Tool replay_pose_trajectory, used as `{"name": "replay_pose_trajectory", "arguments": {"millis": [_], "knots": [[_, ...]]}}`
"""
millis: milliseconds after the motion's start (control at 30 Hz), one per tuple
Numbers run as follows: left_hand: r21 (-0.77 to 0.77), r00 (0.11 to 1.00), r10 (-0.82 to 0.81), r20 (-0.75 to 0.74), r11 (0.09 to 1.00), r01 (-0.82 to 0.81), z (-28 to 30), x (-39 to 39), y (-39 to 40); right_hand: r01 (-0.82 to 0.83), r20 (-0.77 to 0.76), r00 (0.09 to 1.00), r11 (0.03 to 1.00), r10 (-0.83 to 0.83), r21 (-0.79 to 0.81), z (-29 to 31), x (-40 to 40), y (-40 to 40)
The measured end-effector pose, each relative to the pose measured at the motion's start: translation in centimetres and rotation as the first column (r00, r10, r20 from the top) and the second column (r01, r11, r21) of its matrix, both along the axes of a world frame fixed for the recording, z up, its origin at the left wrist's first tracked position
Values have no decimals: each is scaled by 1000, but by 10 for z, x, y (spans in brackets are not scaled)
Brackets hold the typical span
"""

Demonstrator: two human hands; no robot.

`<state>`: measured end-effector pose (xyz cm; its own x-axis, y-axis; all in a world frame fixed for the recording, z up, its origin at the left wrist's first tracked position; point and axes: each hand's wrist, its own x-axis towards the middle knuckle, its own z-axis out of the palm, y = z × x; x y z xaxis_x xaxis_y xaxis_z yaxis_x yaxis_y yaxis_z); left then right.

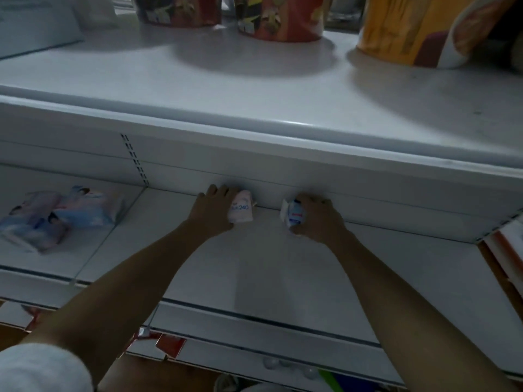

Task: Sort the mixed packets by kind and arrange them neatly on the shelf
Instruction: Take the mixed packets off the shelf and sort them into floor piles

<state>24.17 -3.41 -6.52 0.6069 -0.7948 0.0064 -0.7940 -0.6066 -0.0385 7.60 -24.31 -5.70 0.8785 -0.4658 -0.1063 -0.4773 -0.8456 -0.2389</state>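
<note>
A person reaches both bare arms into a white shop shelf [283, 267], seen from above. At the far left of this shelf, near its back, a loose heap of pink and pale blue packets [56, 215] lies overlapping and askew, well apart from the hands. Toward the middle, against the shelf's back edge, the left hand [210, 212] has its fingers curled over a pink packet [241, 209] printed with the number 240; it grips that packet, which stands touching the back wall. Just beside it, with a small gap between, the right hand [318, 219] clenches around a white and blue packet [293, 215], also at the back edge. At the far right end of the shelf, the corner of some orange and white boxes [506, 250] shows. On the higher shelf [254, 89] above, three large printed tubs stand near its back: two red tubs [280, 18] at the middle and a yellow tub [418, 29] to the right.
</note>
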Motion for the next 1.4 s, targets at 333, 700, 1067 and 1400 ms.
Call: {"name": "replay_pose_trajectory", "arguments": {"millis": [333, 700, 1067, 1400], "knots": [[-27, 949, 294, -112, 954, -298, 1, -93, 12, -227, -11, 974, 970, 227, -83, -6, -42, 21], [-132, 703, 702, -118, 690, -711, 20, -287, 121, -597, 136, 802, 776, 582, 201, 16, -123, 78], [-266, 433, 885, -170, 381, -885, 30, -438, 242, -758, 210, 626, 522, 751, 391, 29, -179, 218], [-195, 65, 945, -321, 1, -981, -36, -601, 324, -767, -13, 451, 395, 893, 507, -47, -278, 347]]}}
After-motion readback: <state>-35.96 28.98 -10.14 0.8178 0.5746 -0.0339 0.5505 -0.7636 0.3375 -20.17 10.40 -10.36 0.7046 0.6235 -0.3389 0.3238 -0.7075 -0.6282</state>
